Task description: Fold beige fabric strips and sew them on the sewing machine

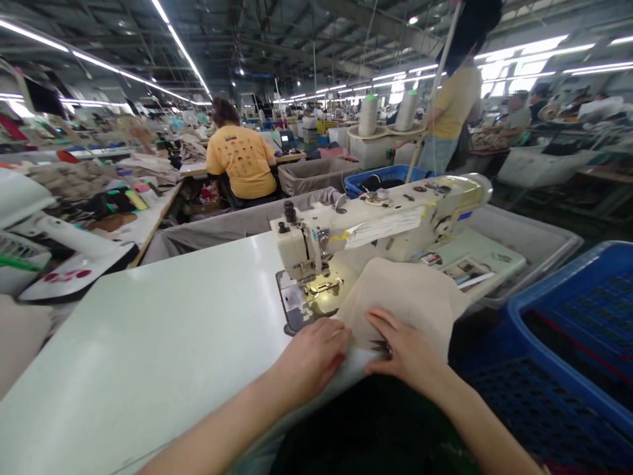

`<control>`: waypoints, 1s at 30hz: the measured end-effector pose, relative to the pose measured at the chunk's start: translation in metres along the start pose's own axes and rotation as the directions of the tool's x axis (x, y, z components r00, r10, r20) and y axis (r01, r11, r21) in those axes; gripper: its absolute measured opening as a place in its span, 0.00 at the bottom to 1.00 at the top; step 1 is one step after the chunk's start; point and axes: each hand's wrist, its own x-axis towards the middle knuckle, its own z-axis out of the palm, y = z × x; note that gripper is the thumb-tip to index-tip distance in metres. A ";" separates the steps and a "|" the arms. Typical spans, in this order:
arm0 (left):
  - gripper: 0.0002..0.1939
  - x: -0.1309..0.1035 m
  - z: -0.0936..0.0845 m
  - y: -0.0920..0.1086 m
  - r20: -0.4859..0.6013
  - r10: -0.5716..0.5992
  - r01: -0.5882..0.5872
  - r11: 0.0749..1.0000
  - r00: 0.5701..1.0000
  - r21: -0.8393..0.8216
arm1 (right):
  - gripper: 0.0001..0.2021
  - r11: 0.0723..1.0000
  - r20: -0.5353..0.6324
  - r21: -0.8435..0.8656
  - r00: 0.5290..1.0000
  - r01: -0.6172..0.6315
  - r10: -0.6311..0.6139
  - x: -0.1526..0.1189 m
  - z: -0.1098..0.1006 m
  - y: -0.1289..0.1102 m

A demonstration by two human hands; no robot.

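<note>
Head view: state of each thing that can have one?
Left hand: fingers bent, at cloth edge; grip unclear
Right hand: on cloth, thumb and forefinger apart
Cloth: spread out, beside needle area
Dark tool: partly hidden by right hand; open or closed unclear
Sewing machine: needle area lit; running unclear
Thread cones: upright
Ceiling lights: on

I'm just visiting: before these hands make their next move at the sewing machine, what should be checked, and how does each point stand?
1. Left hand clear of the lit metal plate: ok, nearer the wearer.
2. Right hand on the beige fabric: ok.
3. Fabric under the needle: not ok, it lies to the right.
4. Pointed metal tool away from the fabric: not ok, it's at the right hand, over it.
5. Sewing machine stopped: cannot tell.
</note>
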 end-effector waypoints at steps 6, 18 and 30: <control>0.08 0.043 0.027 0.001 0.135 -0.021 -0.004 0.983 0.991 0.183 | 0.18 0.980 -0.264 0.169 0.963 0.101 -0.053 -0.003 -0.016 0.026; 0.08 0.072 0.030 -0.018 0.108 -0.022 -0.007 0.965 0.994 0.261 | 0.27 0.724 -0.462 0.602 0.593 -0.335 0.659 -0.028 -0.029 0.103; 0.49 0.083 0.022 0.066 -0.071 -0.177 0.158 0.964 0.982 -0.212 | 0.18 0.770 -0.630 0.638 0.579 0.007 0.517 -0.010 -0.061 0.025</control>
